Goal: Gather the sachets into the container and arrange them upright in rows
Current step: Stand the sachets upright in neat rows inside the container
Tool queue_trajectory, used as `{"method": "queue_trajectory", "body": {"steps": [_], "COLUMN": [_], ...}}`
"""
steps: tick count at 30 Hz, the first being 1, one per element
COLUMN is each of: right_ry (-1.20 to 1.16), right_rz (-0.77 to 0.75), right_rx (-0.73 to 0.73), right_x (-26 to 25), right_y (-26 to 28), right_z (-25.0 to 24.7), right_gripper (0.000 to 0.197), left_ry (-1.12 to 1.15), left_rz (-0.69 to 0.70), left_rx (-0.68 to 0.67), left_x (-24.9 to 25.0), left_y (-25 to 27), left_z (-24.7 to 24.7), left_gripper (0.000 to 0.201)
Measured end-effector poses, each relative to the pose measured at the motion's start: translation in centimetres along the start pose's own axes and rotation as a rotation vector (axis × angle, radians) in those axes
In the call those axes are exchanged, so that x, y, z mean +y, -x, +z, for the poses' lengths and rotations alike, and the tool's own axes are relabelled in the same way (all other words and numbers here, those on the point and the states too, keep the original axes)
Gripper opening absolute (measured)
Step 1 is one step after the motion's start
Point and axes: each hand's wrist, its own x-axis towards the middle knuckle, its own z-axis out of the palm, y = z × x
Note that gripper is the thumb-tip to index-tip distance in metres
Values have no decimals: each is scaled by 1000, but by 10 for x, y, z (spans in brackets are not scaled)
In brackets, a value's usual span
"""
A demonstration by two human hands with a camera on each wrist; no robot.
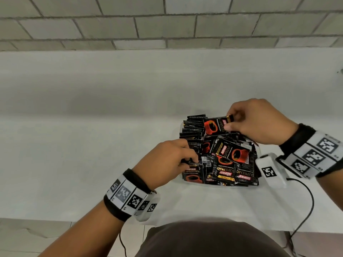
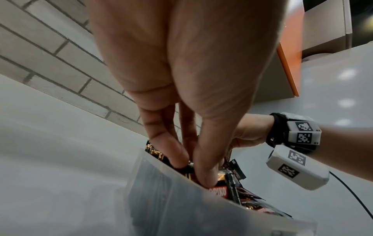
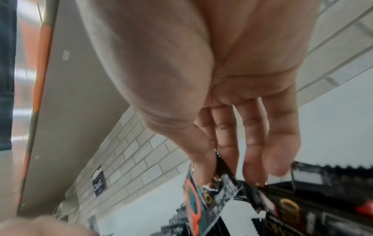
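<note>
A clear plastic container (image 1: 194, 183) on the white table holds many black sachets with a red cup print. Several stand upright in a row at its back left (image 1: 193, 127); the others lie in a loose pile (image 1: 232, 156). My right hand (image 1: 230, 123) pinches one sachet (image 1: 213, 126) by its end, just above the back of the container; thumb and fingers clamp it (image 3: 203, 196). My left hand (image 1: 189, 160) reaches into the front left of the container, thumb and fingers pinching sachets (image 2: 220, 190) beside the container wall (image 2: 161, 199).
The white table (image 1: 92, 145) runs back to a grey brick wall (image 1: 167, 25). A black cable (image 1: 311, 201) hangs from the right wrist over the table's front edge. An orange-edged panel (image 2: 288, 71) stands off to the right.
</note>
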Motion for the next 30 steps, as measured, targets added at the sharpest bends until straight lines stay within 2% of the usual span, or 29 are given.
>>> {"method": "queue_trajectory", "body": {"steps": [3,7,9,14,16,19,22,23,30], "right_ry": [-102,-448,-511,-612,-623,-482,-91,-32,21], "right_rz": [32,112,115,17,-36,-99,-243,-281,-325], "right_rx": [23,-36,-42,-24,-96,-213,-171,-168,-245], "right_x": [4,10,10,-13,-25,-37,-40,-42,-53], "right_y": [3,5,8,24,32,39,40,40,39], "right_z": [-10,-14,-14,-16,-15,1,29,39,71], "right_gripper": [6,3,1,22,25,21,19,21,34], "left_ry": [38,41,51,70,52,65,75,88,197], "left_rz": [-8,-17,-29,-31,-6,6,10,15,24], "left_rx": [8,6,10,41,56,60,60,62,96], "left_x": [-3,-5,-6,-6,-5,-6,-7,-7,-1], "left_y": [0,0,1,0,-2,-5,-5,-5,6], "left_z": [1,0,-1,-1,-1,-1,-1,-1,-10], "left_gripper": [30,29,29,31,28,31,32,32,24]}}
